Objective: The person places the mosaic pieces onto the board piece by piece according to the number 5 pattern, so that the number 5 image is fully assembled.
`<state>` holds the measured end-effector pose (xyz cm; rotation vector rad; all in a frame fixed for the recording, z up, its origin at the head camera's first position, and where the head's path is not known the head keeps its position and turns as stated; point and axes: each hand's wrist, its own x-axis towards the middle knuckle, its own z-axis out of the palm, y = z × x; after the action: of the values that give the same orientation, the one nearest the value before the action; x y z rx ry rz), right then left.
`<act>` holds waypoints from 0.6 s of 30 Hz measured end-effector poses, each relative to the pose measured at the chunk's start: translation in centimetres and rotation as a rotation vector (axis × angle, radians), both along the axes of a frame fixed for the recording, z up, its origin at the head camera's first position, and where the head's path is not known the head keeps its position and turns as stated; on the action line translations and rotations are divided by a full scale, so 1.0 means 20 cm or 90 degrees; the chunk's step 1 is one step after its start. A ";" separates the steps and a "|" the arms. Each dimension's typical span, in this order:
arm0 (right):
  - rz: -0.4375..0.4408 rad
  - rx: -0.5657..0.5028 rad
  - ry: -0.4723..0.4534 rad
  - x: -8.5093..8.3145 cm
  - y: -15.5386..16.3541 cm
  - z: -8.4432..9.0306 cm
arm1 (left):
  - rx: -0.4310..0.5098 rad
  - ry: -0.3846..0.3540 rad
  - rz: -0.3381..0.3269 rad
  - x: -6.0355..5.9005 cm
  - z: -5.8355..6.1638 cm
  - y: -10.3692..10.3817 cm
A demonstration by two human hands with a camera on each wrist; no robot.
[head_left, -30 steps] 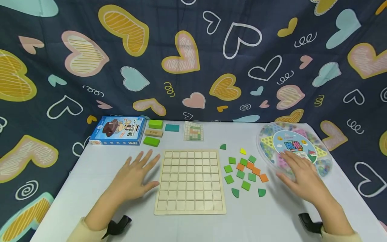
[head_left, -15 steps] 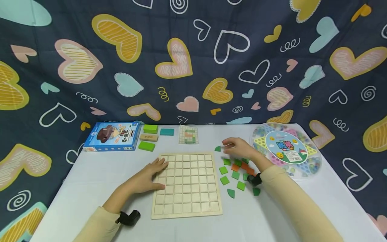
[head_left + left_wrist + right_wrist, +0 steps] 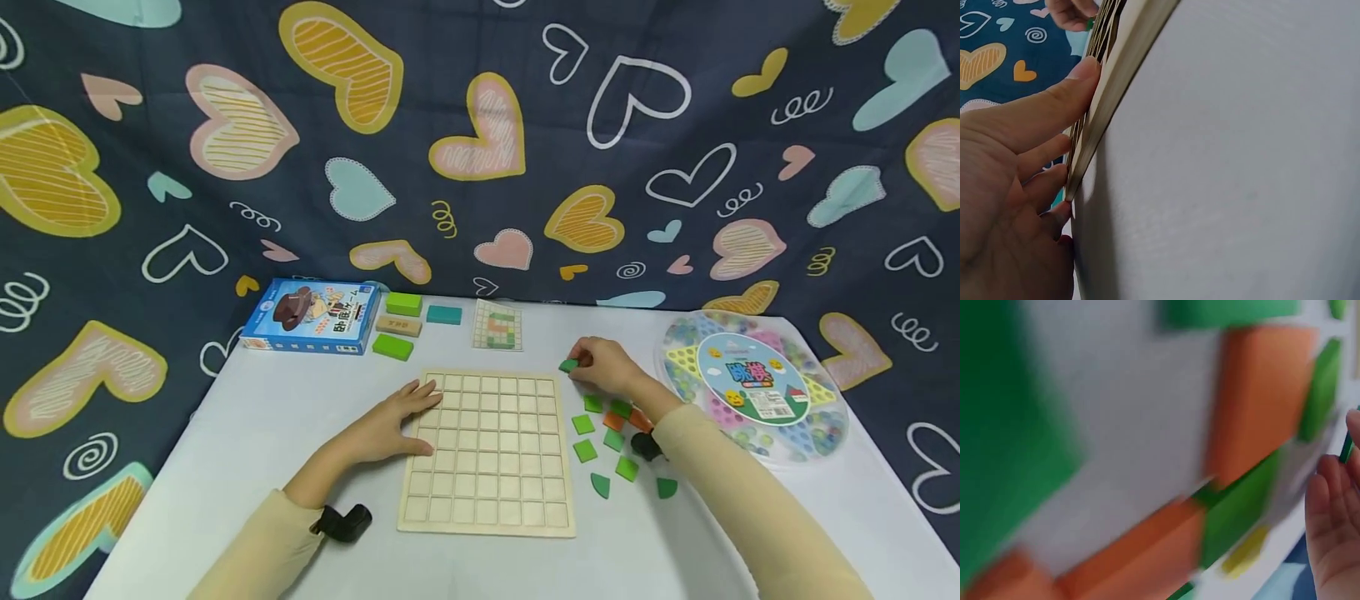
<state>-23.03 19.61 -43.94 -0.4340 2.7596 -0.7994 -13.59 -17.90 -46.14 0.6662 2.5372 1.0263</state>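
A small green piece [image 3: 568, 365] is pinched in the fingertips of the right hand [image 3: 603, 367], just right of the far corner of the wooden grid board [image 3: 491, 454], probably ready for a cell. The left hand [image 3: 393, 421] lies flat with straight fingers on the board's left edge, apparently steadying it. More green and orange tiles [image 3: 611, 425] lie to the right.

My right hand [image 3: 611, 367] pinches a small dark green flat piece [image 3: 569, 365]. The gridded board [image 3: 489, 450] is pale wood; loose square tiles [image 3: 604, 425] are green and orange, on a white table [image 3: 247, 433].
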 end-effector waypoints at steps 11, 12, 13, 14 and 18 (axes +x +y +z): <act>0.149 -0.154 -0.042 0.17 -0.44 0.05 | -0.011 -0.014 0.001 -0.01 0.02 -0.01; 0.166 -0.148 -0.044 0.18 -0.48 0.04 | -0.013 -0.014 -0.002 -0.01 0.02 -0.01; 0.179 -0.140 -0.044 0.18 -0.52 0.04 | -0.017 -0.015 -0.003 -0.01 0.02 -0.01; 0.192 -0.128 -0.040 0.18 -0.56 0.03 | -0.018 -0.018 -0.004 -0.01 0.03 -0.01; 0.227 -0.077 -0.020 0.18 -0.65 0.01 | -0.026 -0.023 -0.003 -0.01 0.03 -0.01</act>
<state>-19.52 6.51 -43.69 -0.8977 2.5054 -0.8706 -13.77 -18.17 -45.59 0.6361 2.5181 0.9745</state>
